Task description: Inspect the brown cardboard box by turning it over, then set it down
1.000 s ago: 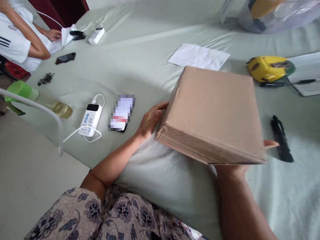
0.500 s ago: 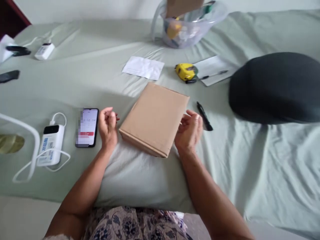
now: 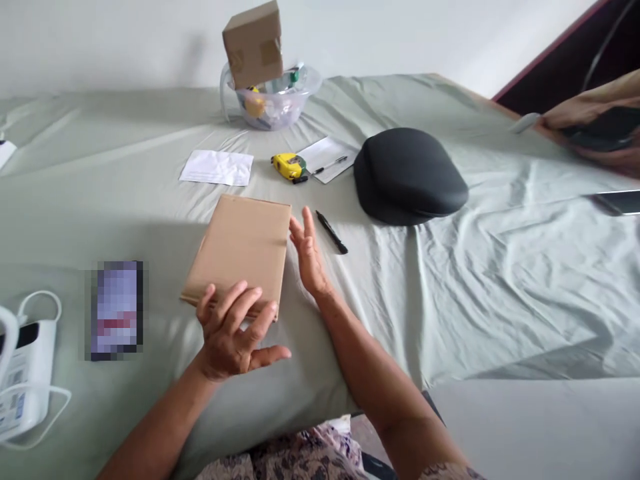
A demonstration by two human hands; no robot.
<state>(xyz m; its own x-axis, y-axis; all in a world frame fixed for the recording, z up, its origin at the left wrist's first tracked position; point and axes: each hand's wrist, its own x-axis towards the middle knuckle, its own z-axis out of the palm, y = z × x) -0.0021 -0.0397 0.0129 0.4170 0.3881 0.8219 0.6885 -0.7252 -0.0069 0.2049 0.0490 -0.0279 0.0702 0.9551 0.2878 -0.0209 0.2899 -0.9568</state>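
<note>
A flat brown cardboard box lies on the pale green sheet in front of me. My left hand hovers over the box's near edge with fingers spread and holds nothing. My right hand stands open, fingers straight, beside the box's right edge. A black pen lies just right of that hand.
A phone and a white power bank with cable lie at left. Behind the box are a white paper, a yellow tape measure, a black cushion and a clear bowl with a small cardboard box.
The box went from held up in both hands to lying flat on the sheet. Both hands let go and opened. The view swung to the right.
</note>
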